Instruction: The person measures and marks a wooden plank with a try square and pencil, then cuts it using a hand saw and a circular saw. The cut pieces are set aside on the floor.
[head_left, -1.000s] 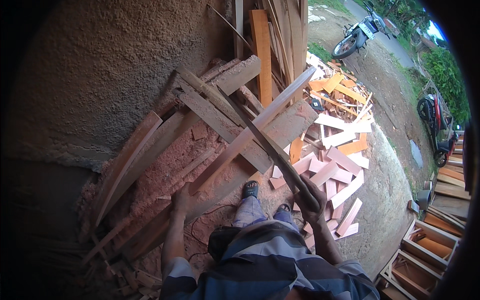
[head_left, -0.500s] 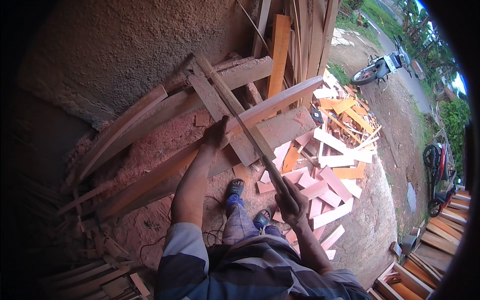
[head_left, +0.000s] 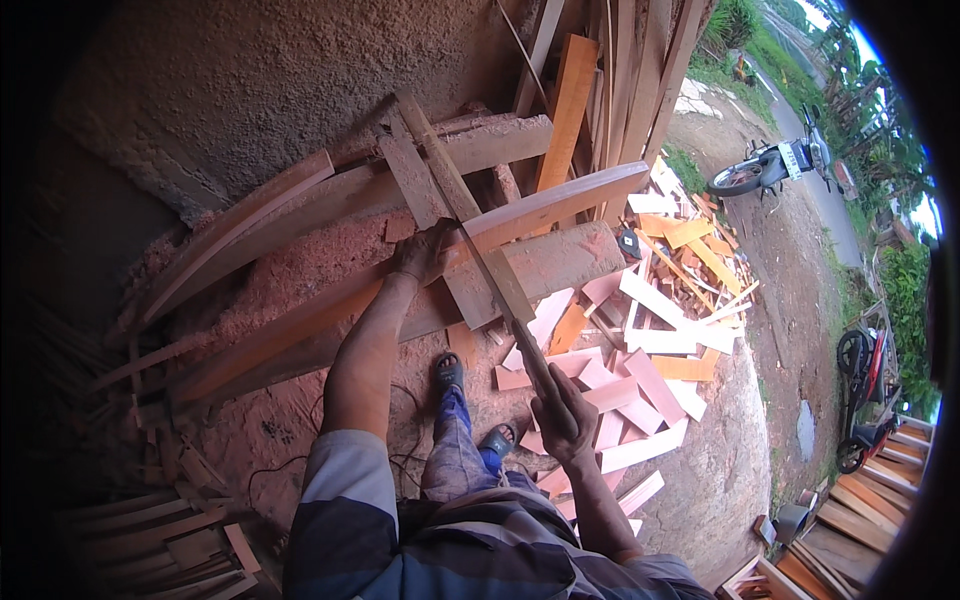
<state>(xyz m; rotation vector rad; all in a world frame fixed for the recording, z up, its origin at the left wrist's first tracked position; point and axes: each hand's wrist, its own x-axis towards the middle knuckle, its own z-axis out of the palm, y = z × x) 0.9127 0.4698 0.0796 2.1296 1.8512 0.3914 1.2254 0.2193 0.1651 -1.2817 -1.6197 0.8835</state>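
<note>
A long pale plank (head_left: 548,207) slants across the rough timbers in front of me, one end rising to the far right. My left hand (head_left: 420,252) is closed over its middle, beside a handsaw (head_left: 490,268). The saw's blade shows nearly edge-on and lies across the plank just right of that hand. Lower right of it, my right hand (head_left: 567,418) is wrapped round the saw's handle end. Under the plank runs a wooden crosspiece (head_left: 437,150); a thick beam (head_left: 570,262) lies on the near side. How deep the blade sits is hard to see.
Offcuts (head_left: 640,400) are heaped on the floor at the right, with a small dark tool (head_left: 628,243) near the beam's end. Boards (head_left: 570,100) lean upright at the back. A cable (head_left: 275,470) lies near my sandalled feet. Motorbikes (head_left: 770,165) stand outside.
My right hand has drawn the saw back toward my body, away from the plank. The left hand keeps its grip on the plank. The whole view has shifted slightly.
</note>
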